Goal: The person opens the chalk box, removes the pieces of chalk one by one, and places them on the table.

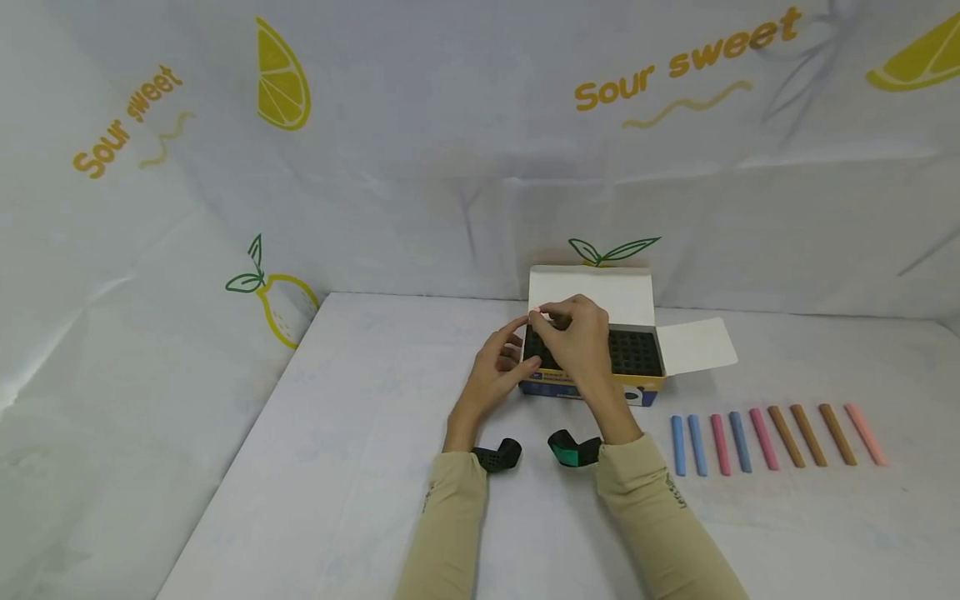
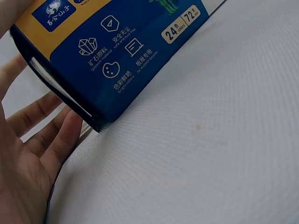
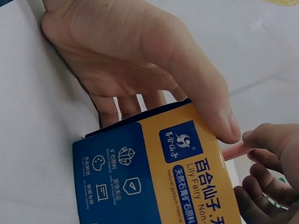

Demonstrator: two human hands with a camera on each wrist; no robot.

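A yellow-and-blue chalk box [image 1: 621, 385] stands with its white lid raised, and a black insert with rows of round holes [image 1: 636, 353] fills it. My left hand [image 1: 497, 367] grips the box's left end, thumb over the front top edge and fingers along the end. Above the insert's left part, my right hand [image 1: 581, 337] pinches a pink chalk stick [image 3: 236, 151] between thumb and forefinger. In the right wrist view the stick reaches down behind the box's front edge, so its lower end is hidden. Printing on the box front [image 2: 131, 51] reads 24 colors, 72.
Right of the box lies a row of chalk sticks: blue ones [image 1: 678, 446], dark pink ones [image 1: 763, 438], brown ones [image 1: 808, 435] and a light pink one [image 1: 866, 434]. A white side flap [image 1: 697, 346] sticks out rightward. Behind the table hangs a lemon-printed white cloth [image 1: 420, 225].
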